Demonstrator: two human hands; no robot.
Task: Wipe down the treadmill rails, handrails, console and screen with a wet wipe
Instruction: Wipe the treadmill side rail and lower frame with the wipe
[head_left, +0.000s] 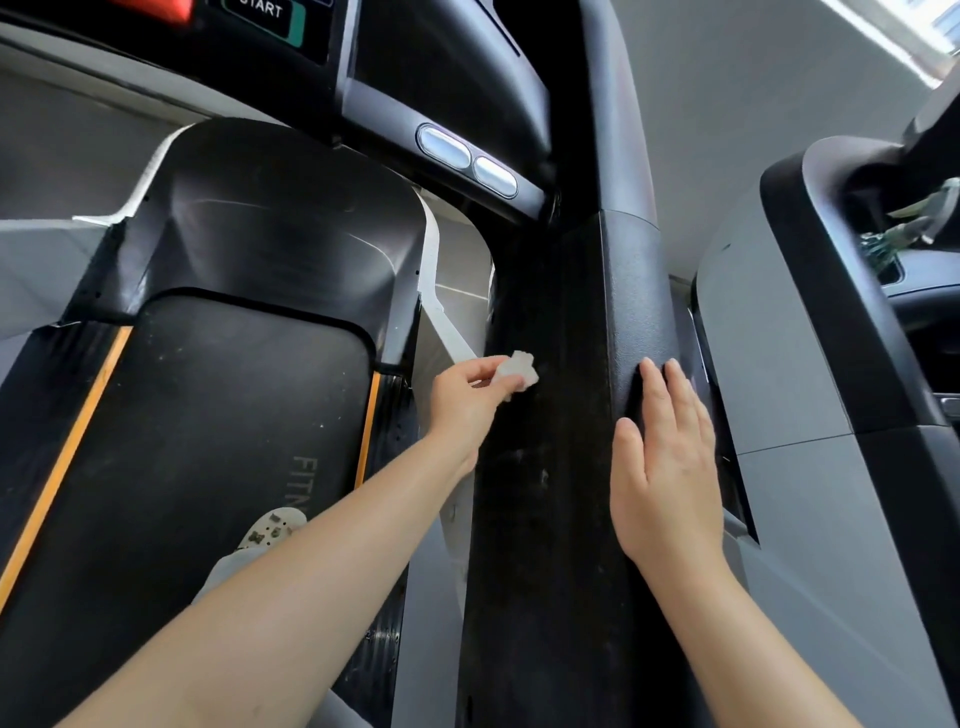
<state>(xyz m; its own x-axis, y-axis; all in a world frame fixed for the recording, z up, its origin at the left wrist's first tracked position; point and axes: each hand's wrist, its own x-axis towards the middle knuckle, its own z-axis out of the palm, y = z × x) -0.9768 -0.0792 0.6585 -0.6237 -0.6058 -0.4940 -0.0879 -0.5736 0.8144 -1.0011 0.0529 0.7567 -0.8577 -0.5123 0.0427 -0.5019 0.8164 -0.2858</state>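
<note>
Wet wipe (516, 370) in left hand (467, 397) fingertips.

Soft daylight comes from the far right, where a window (935, 21) is blown out white. Dark treadmill surfaces stay dim and slightly grainy. Wide-angle distortion bends lines toward the edges.
</note>
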